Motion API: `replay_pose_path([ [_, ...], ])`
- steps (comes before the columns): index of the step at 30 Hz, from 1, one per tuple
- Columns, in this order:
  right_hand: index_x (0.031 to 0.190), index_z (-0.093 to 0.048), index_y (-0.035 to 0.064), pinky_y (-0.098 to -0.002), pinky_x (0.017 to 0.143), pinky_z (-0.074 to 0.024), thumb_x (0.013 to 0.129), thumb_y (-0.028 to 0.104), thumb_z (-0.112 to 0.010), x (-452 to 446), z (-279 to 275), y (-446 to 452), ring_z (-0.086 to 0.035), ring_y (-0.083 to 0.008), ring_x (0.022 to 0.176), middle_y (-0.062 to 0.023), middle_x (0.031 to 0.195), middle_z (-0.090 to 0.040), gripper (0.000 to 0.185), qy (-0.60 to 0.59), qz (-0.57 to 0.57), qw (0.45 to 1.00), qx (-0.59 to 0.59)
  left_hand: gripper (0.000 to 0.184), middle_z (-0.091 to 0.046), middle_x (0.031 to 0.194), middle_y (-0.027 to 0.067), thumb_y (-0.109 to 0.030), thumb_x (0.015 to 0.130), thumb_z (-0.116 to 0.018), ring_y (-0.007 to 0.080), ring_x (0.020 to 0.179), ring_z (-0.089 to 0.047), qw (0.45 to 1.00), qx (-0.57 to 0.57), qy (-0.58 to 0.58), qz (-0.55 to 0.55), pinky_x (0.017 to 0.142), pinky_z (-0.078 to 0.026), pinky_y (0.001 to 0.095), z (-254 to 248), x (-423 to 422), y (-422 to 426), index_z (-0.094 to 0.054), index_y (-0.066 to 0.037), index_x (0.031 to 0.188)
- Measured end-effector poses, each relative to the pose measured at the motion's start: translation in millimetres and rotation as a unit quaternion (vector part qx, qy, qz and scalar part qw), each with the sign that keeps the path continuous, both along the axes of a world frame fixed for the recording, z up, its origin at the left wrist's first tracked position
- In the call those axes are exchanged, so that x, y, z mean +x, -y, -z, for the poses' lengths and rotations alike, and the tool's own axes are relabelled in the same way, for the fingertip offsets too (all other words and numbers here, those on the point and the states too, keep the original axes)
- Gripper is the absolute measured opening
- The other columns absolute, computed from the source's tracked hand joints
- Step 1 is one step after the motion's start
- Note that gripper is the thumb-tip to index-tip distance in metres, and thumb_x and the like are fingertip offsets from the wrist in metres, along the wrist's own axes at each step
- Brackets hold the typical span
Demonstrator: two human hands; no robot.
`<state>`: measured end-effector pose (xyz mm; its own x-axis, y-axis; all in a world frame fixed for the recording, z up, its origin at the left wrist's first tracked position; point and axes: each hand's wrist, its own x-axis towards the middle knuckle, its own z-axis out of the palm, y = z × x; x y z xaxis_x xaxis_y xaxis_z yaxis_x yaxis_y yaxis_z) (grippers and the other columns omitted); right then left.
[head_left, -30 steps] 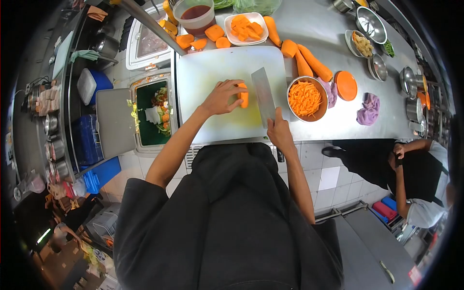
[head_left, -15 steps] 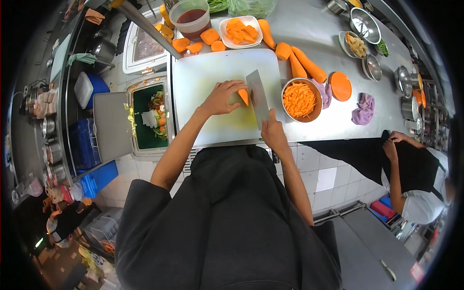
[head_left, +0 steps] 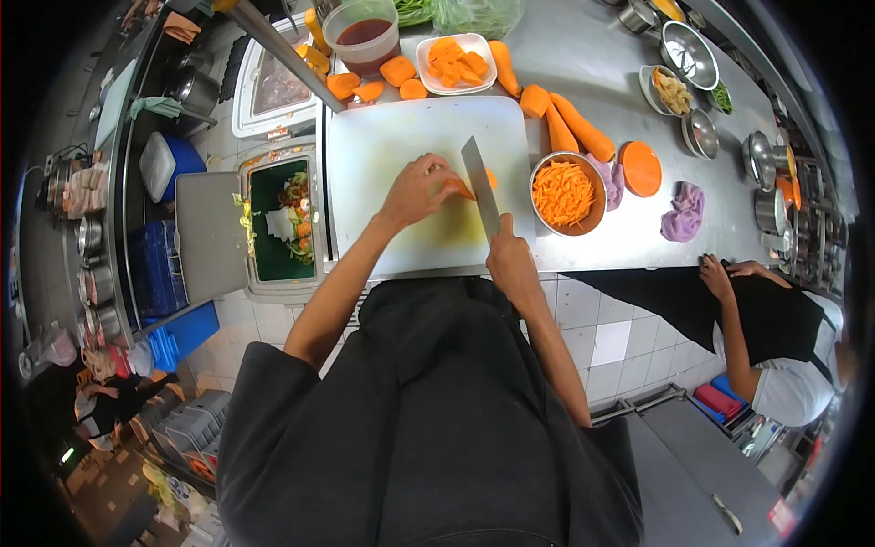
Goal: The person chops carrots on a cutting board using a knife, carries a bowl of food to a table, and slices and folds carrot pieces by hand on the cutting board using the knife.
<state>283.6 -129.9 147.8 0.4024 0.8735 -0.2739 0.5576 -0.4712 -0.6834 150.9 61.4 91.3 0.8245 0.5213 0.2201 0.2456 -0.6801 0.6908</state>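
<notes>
The carrot piece sits on the board, pinned under the left hand's curled fingers; the right hand grips the knife beside it. The board lies on the steel counter — bowl of shreds alongside — in a kitchen with a tiled floor (a co-worker stands nearby).

This is a working commercial kitchen. A long stainless-steel counter bears a white plastic cutting board, a metal bowl of orange shreds and, at its far right, shiny round steel bowls. Metal shelving with pots lines the left, white tiles cover the floor, and an aproned co-worker stands at the right.
</notes>
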Motion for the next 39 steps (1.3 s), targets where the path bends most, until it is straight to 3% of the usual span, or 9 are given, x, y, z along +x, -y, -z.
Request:
replay_pose_path([
  [2,0.108,-0.034,-0.0007,-0.0607,0.059,-0.0444,0.094,0.002,-0.047,-2,-13,2,-0.058,-0.0547,0.068,-0.0350,0.069,-0.059,0.020,0.023,-0.021,0.999,-0.020,0.015,-0.057,0.106,0.0085,-0.011,0.086,-0.069,0.0267,0.096,-0.058,0.999,-0.001,0.035,-0.039,0.082,-0.050,0.0387,10,2,13,-0.068,-0.011,0.100],
  [5,0.109,-0.034,-0.0006,-0.0609,0.060,-0.0444,0.093,0.001,-0.047,-4,-28,4,-0.059,-0.0533,0.067,-0.0338,0.067,-0.059,0.020,0.056,-0.051,0.996,-0.042,0.014,-0.055,0.104,0.0105,-0.007,0.086,-0.065,0.0289,0.093,-0.058,0.998,0.018,0.022,-0.063,0.081,-0.050,0.0393,11,7,19,-0.069,-0.010,0.099],
  [24,0.107,-0.033,-0.0008,-0.0614,0.059,-0.0446,0.091,-0.002,-0.045,2,-27,19,-0.058,-0.0530,0.065,-0.0325,0.063,-0.057,0.020,0.053,-0.104,0.992,-0.045,0.011,-0.053,0.103,0.0121,-0.004,0.087,-0.064,0.0294,0.094,-0.057,0.994,0.006,0.017,-0.111,0.081,-0.050,0.0393,10,14,31,-0.065,-0.004,0.098],
  [26,0.107,-0.033,-0.0013,-0.0610,0.058,-0.0450,0.093,0.000,-0.046,4,-24,20,-0.058,-0.0530,0.065,-0.0324,0.063,-0.057,0.019,0.047,-0.099,0.993,-0.047,0.009,-0.055,0.103,0.0113,-0.008,0.086,-0.067,0.0293,0.092,-0.058,0.972,-0.123,0.098,-0.176,0.082,-0.050,0.0381,16,13,30,-0.065,-0.007,0.095],
  [30,0.107,-0.033,-0.0014,-0.0611,0.058,-0.0452,0.095,0.003,-0.047,4,-20,24,-0.058,-0.0533,0.065,-0.0331,0.063,-0.057,0.019,0.030,-0.084,0.995,-0.052,0.011,-0.058,0.105,0.0110,-0.009,0.085,-0.068,0.0282,0.091,-0.061,0.922,-0.249,0.135,-0.264,0.083,-0.050,0.0366,17,3,19,-0.064,-0.007,0.095],
  [33,0.107,-0.033,-0.0012,-0.0616,0.058,-0.0449,0.097,0.006,-0.048,3,-21,22,-0.059,-0.0539,0.066,-0.0344,0.065,-0.057,0.019,0.028,-0.075,0.995,-0.052,0.011,-0.060,0.106,0.0096,-0.007,0.084,-0.068,0.0279,0.089,-0.061,0.939,-0.212,0.112,-0.245,0.082,-0.050,0.0377,16,0,18,-0.064,-0.007,0.095],
  [35,0.105,-0.032,-0.0015,-0.0615,0.063,-0.0469,0.084,-0.005,-0.047,3,-22,21,-0.060,-0.0538,0.067,-0.0343,0.067,-0.059,0.026,0.012,-0.066,0.995,-0.072,0.011,-0.061,0.108,0.0082,-0.008,0.084,-0.068,0.0270,0.088,-0.060,0.981,0.000,0.134,-0.139,0.081,-0.049,0.0389,22,5,17,-0.065,-0.008,0.094],
  [39,0.106,-0.032,-0.0012,-0.0624,0.064,-0.0464,0.084,-0.004,-0.046,1,-23,20,-0.060,-0.0545,0.068,-0.0351,0.067,-0.059,0.027,0.007,-0.059,0.996,-0.074,0.012,-0.060,0.107,0.0085,-0.006,0.084,-0.068,0.0255,0.089,-0.060,0.989,0.071,0.083,-0.102,0.081,-0.049,0.0368,20,11,24,-0.065,-0.008,0.096],
])
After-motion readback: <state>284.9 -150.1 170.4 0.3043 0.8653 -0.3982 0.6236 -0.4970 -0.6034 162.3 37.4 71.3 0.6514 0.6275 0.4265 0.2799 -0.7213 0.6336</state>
